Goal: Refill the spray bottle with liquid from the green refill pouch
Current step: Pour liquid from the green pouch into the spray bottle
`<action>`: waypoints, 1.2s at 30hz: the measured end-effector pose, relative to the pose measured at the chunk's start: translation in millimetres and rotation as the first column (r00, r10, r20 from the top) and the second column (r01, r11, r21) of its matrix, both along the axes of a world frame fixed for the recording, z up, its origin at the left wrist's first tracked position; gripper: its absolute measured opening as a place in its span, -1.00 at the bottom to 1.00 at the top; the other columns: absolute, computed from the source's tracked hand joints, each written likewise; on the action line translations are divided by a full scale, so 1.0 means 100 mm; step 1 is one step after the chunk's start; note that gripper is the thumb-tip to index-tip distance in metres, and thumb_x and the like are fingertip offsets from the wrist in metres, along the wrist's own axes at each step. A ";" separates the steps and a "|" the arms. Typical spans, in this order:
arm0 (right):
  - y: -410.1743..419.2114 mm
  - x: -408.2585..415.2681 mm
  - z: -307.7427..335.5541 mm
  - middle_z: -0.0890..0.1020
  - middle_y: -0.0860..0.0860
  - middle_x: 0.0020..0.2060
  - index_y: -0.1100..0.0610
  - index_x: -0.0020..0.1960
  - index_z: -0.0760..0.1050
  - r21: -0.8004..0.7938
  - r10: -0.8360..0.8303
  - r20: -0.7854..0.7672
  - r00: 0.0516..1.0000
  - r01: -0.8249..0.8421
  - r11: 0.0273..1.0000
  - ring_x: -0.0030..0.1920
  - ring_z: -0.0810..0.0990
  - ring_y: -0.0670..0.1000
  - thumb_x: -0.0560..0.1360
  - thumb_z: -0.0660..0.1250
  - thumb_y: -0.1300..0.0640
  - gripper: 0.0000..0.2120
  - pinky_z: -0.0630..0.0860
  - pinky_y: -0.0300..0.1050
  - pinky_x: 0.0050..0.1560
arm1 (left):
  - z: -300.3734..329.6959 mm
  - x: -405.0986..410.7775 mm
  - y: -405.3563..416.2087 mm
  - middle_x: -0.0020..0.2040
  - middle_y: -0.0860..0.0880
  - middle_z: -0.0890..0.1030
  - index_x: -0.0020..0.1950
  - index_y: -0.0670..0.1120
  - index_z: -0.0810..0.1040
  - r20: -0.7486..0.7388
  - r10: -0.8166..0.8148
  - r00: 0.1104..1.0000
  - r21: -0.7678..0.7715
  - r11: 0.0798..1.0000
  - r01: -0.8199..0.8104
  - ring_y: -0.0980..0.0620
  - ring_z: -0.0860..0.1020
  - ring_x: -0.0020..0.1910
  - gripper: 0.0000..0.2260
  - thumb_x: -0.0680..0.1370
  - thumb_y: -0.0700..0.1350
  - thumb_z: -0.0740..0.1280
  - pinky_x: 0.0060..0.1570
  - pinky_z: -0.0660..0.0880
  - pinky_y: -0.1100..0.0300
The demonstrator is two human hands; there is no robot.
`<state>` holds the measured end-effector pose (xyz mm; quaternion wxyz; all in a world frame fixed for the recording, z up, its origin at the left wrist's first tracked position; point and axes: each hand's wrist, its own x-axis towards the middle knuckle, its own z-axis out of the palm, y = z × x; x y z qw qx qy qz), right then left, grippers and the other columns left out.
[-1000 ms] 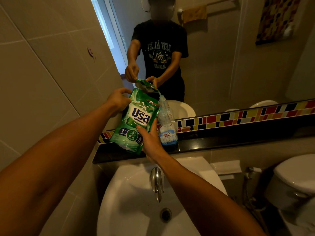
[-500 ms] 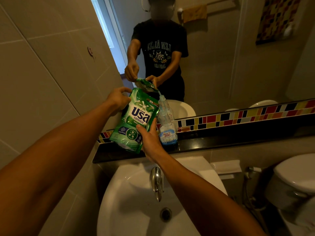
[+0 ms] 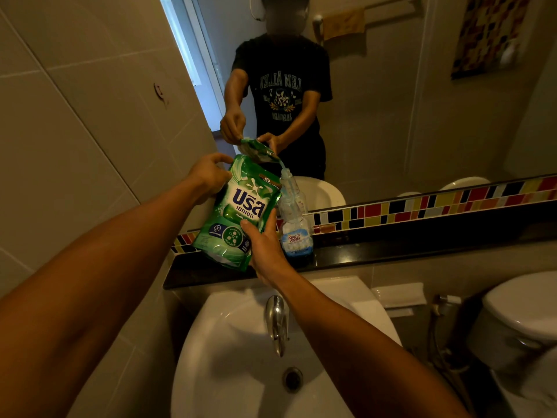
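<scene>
The green refill pouch (image 3: 238,212) is tilted to the right above the black ledge, its top corner over the open neck of the clear spray bottle (image 3: 294,220). My left hand (image 3: 208,176) grips the pouch's upper left edge. My right hand (image 3: 265,245) holds its lower right side from below, just left of the bottle. A thin blue stream runs from the pouch into the bottle's neck, and blue liquid fills the bottle's bottom part. The bottle stands upright on the ledge with no spray head on it.
The black ledge (image 3: 391,251) runs under a mirror with a coloured tile strip (image 3: 422,206). Below are a white sink (image 3: 241,372) with a chrome tap (image 3: 277,321). A toilet (image 3: 521,321) and a hose sprayer (image 3: 440,309) stand at the right. A tiled wall is at the left.
Nearly nothing has moved. Both hands keep the pouch tilted over the bottle, with its lower end lifted very slightly.
</scene>
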<state>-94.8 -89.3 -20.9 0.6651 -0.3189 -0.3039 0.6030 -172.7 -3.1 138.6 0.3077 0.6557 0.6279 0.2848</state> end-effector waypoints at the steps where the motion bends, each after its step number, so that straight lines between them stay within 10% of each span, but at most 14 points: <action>1: 0.00 0.00 0.00 0.59 0.07 0.38 -0.28 0.61 0.09 -0.002 0.002 -0.002 1.000 -0.002 1.000 0.30 0.65 0.16 0.52 0.41 0.11 -0.19 0.60 0.37 0.23 | 0.00 0.00 0.00 0.10 -0.22 0.62 0.38 -0.04 0.47 -0.001 -0.001 1.000 0.001 1.000 0.001 -0.07 0.64 -0.14 -0.67 0.62 -0.25 0.28 -0.17 0.63 0.01; 36: 0.02 -0.06 0.02 0.59 0.07 0.37 -0.26 0.61 0.09 0.014 -0.013 -0.011 1.000 0.013 1.000 0.32 0.63 0.18 0.48 0.42 0.08 -0.17 0.58 0.39 0.25 | 0.04 -0.01 0.04 0.23 -0.26 0.58 0.39 -0.04 0.48 -0.051 -0.010 0.999 0.033 0.999 0.011 -0.04 0.61 -0.16 -0.65 0.61 -0.27 0.29 -0.19 0.62 0.05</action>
